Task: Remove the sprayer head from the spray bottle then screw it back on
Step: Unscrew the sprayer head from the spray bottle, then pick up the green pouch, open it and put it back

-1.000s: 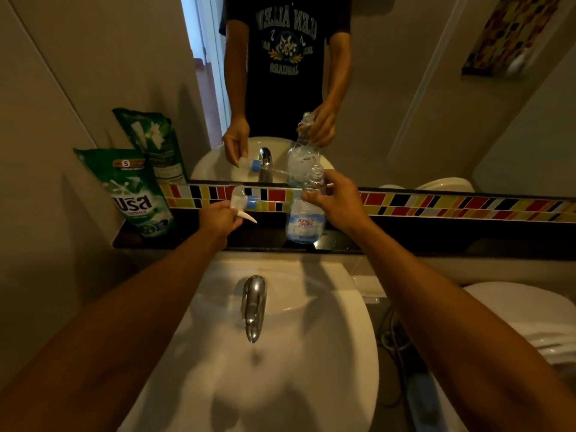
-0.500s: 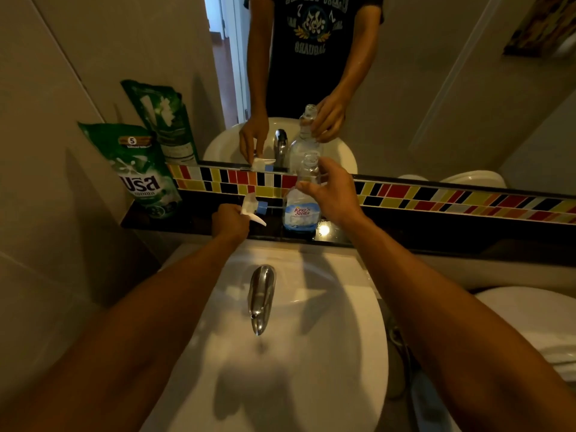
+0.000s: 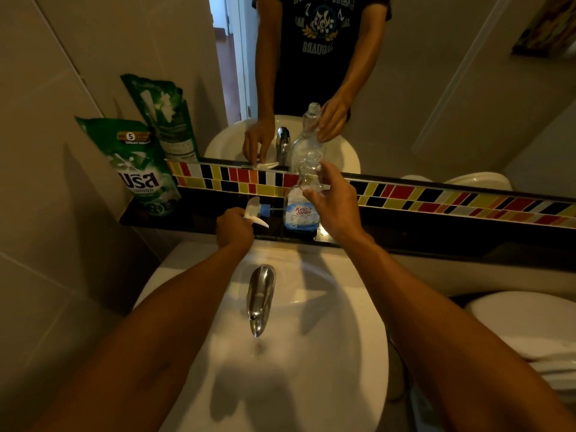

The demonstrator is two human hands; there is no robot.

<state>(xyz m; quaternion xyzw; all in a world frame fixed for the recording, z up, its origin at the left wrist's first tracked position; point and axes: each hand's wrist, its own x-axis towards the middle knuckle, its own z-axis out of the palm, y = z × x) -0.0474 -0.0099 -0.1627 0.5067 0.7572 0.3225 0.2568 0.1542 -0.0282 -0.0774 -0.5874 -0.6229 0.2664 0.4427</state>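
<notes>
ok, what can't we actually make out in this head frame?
- Left hand grip on the sprayer head: fingers hidden behind the hand.
- Dip tube: too thin and dark to trace.
- Spray bottle neck threads: clear plastic, blurred; right hand covers one side.
- Green pouch small print: too small.

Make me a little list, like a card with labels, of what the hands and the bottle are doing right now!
place: dark shelf behind a white sink
bottle: upright on the shelf, neck open, no top
sprayer head: off the bottle, to its left
left hand: holds the sprayer head low at the shelf
right hand: on the bottle's upper part
also there: green pouch, tap
</notes>
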